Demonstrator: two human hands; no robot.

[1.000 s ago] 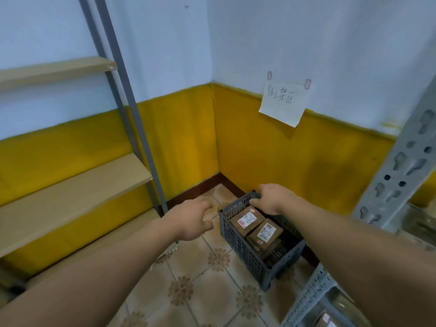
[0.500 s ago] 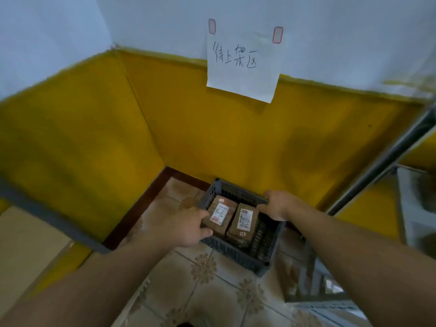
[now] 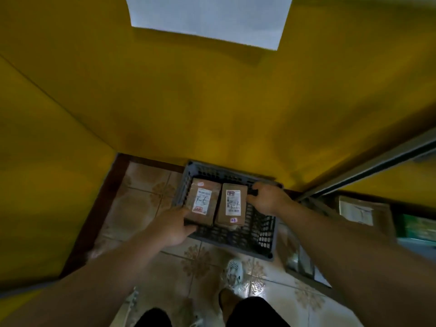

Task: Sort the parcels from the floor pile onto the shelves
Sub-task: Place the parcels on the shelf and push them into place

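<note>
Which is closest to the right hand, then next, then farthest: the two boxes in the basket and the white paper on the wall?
From the right hand:
1. Right parcel, beside its fingers, in the crate.
2. Left parcel, on the crate's other side.
3. White paper, up on the yellow wall.

Bare hands (image 3: 172,230), forearms (image 3: 99,277); dark legwear (image 3: 254,312), perhaps shorts; white perforated shoe (image 3: 234,270).
</note>
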